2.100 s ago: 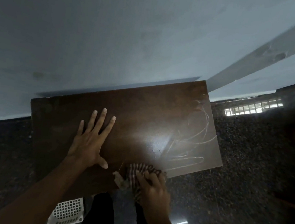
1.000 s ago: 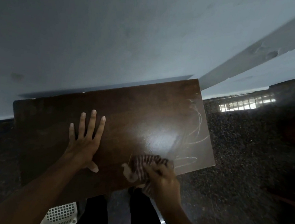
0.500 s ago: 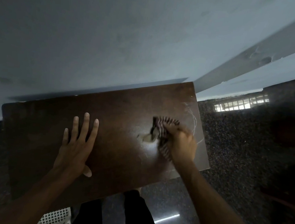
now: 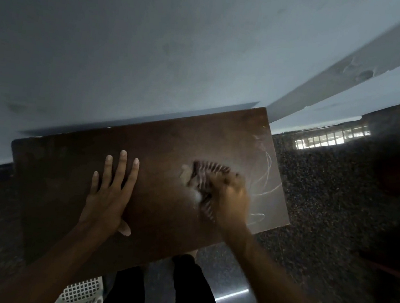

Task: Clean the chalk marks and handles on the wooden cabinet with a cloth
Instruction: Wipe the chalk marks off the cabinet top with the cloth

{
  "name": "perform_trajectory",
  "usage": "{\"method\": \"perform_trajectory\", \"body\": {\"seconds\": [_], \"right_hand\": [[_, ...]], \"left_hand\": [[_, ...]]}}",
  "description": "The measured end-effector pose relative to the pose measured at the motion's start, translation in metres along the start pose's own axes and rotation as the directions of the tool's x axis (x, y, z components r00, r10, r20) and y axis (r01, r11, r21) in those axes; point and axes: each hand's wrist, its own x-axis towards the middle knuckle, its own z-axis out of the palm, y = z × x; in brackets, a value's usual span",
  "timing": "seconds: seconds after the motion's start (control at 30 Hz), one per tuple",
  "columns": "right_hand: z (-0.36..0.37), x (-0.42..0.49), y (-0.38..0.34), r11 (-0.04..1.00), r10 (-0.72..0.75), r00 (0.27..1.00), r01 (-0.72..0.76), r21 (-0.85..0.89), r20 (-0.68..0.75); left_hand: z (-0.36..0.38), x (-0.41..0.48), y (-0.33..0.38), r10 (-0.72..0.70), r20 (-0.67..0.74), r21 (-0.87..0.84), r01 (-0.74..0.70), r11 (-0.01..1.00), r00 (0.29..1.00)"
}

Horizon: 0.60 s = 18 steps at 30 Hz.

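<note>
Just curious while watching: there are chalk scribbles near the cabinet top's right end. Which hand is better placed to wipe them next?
The right hand. It grips the striped cloth right beside the chalk marks. The left hand lies flat on the cabinet top, farther away, holding no cloth.

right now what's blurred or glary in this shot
Head view: the right hand and the striped cloth are smeared by motion, while the left hand, flat on the cabinet top, is sharp; the same view is dim overall, with a bright window reflection on the floor and faint chalk marks near the cabinet's right end.
</note>
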Motion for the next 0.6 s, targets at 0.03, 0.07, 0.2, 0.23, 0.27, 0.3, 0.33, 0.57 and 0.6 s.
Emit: {"method": "perform_trajectory", "body": {"seconds": [0.03, 0.07, 0.2, 0.23, 0.27, 0.3, 0.33, 0.57, 0.6], "right_hand": [[0.007, -0.026, -0.008, 1.0, -0.013, 1.0, 0.013, -0.022, 0.024], [0.015, -0.051, -0.016, 0.999, -0.032, 0.998, 0.034, -0.035, 0.053], [0.027, -0.127, -0.035, 0.996, -0.077, 0.982, 0.082, -0.023, 0.171], [0.028, -0.138, -0.034, 0.999, -0.048, 0.983, 0.051, -0.009, 0.177], [0.029, -0.143, -0.031, 1.0, -0.017, 0.983, 0.018, -0.004, 0.185], [0.028, -0.143, -0.027, 1.0, 0.005, 0.987, -0.005, -0.001, 0.163], [0.027, -0.142, -0.022, 1.0, 0.023, 0.99, -0.022, -0.005, 0.142], [-0.022, -0.08, 0.084, 0.907, 0.399, 0.896, -0.417, -0.056, -0.194], [-0.032, -0.065, 0.101, 0.879, 0.446, 0.87, -0.471, -0.082, -0.211]], "left_hand": [[0.0, 0.0, 0.0, 0.002, 0.005, -0.01, -0.002, 1.0, 1.0], [0.0, 0.001, 0.0, 0.004, 0.008, -0.023, -0.004, 1.0, 1.0], [0.0, 0.002, 0.0, 0.002, 0.015, -0.047, -0.001, 0.999, 1.0], [0.0, 0.002, 0.0, 0.0, 0.017, -0.04, 0.001, 0.999, 1.0], [0.0, 0.001, -0.001, -0.004, 0.021, -0.034, 0.005, 0.999, 1.0], [-0.001, 0.001, 0.0, -0.008, 0.024, -0.029, 0.009, 1.0, 1.0], [-0.002, 0.001, 0.0, -0.008, 0.025, -0.024, 0.009, 1.0, 1.0], [-0.006, 0.0, 0.001, 0.0, 0.051, -0.05, 0.003, 0.999, 0.999], [-0.006, 0.0, 0.001, 0.0, 0.057, -0.055, 0.004, 0.999, 0.998]]}}
